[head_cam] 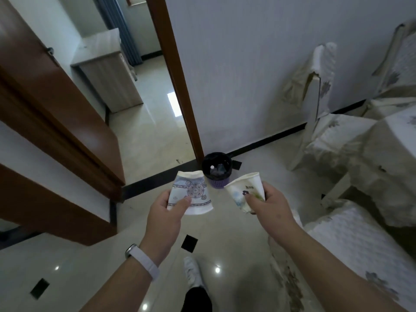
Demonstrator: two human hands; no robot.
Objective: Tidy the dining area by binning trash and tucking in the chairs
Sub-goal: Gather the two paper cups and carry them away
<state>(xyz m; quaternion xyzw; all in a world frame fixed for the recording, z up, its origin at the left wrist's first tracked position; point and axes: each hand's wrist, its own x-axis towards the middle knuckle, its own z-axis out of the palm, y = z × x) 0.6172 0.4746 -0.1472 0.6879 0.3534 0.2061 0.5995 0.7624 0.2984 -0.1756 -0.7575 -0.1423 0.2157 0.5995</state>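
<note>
- Head view: the left hand (165,212) is seen at about 7 o'clock from the picture's middle. Its fingers are curled, and its thumb is pressed across a blue-patterned paper cup (191,192).
- This cup is thin white card printed with a round mandala motif and banded borders. Its wall is creased and its rim is bent out of round.
- The right hand (271,207) is seen at about 5 o'clock. It is closed round a flower-printed paper cup (244,190), with the thumb laid on the side wall.
- That cup is tilted with its mouth toward 11 o'clock, and its rim is squashed into an oval.
- A waste bin (216,171) stands on the floor at 12 o'clock from the two cups, against the foot of the brown door frame (177,75). It is a round, perforated purple plastic basket lined with a glossy black bag. A few blurred items lie inside it.
- A pale, smooth wristband (144,260) is worn on the left wrist.
- The floor (236,233) is laid in glossy cream tiles with small black diamond inlays.
- At 2 o'clock a chair (322,86) is draped in a wrinkled cream fabric cover with grey flower prints. Just beside it, at 3 o'clock, a table (387,149) is hung with a similar cloth.
- A quilted white seat cover (360,244) is seen at 4 o'clock.
- A varnished brown wooden door (56,109) stands open at 9 o'clock.
</note>
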